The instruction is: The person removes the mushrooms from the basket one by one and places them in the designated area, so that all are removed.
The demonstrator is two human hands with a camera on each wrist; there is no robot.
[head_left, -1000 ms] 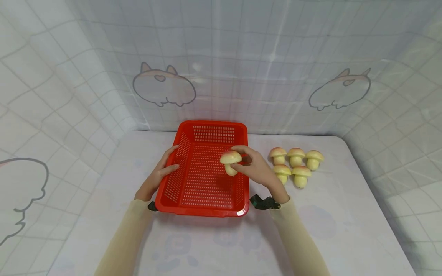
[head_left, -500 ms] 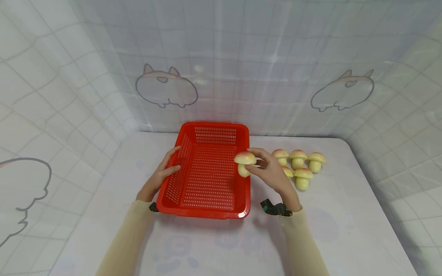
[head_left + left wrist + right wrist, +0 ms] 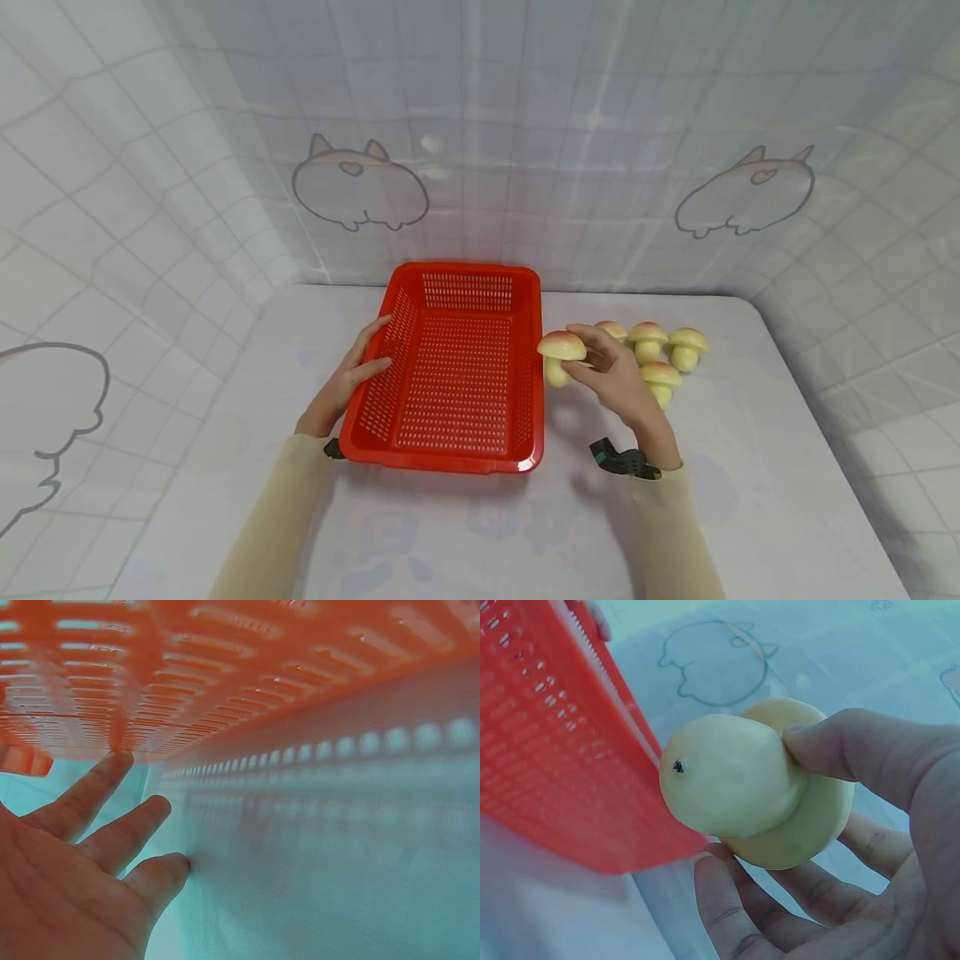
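Note:
A toy mushroom [image 3: 561,346] with a reddish-yellow cap and pale stem is pinched in my right hand [image 3: 618,375], just right of the basket's right rim. In the right wrist view the thumb presses the mushroom [image 3: 727,776] from one side and fingers support it from the other. My left hand [image 3: 348,379] grips the left rim of a red perforated plastic basket [image 3: 453,462], with thumb and a finger over the rim. The left wrist view shows the other fingers of that hand [image 3: 82,855] stretched out below the basket wall [image 3: 225,675].
More toy mushrooms [image 3: 647,340] stand grouped to the right of the basket, partly behind my right hand. A pale patterned cloth covers the table [image 3: 765,467]. Tiled-pattern sheets with animal drawings [image 3: 360,187] rise at the back and sides.
My right hand has carried the mushroom to the right, from over the basket's inside to just beyond its right rim. The left hand and basket have stayed in place.

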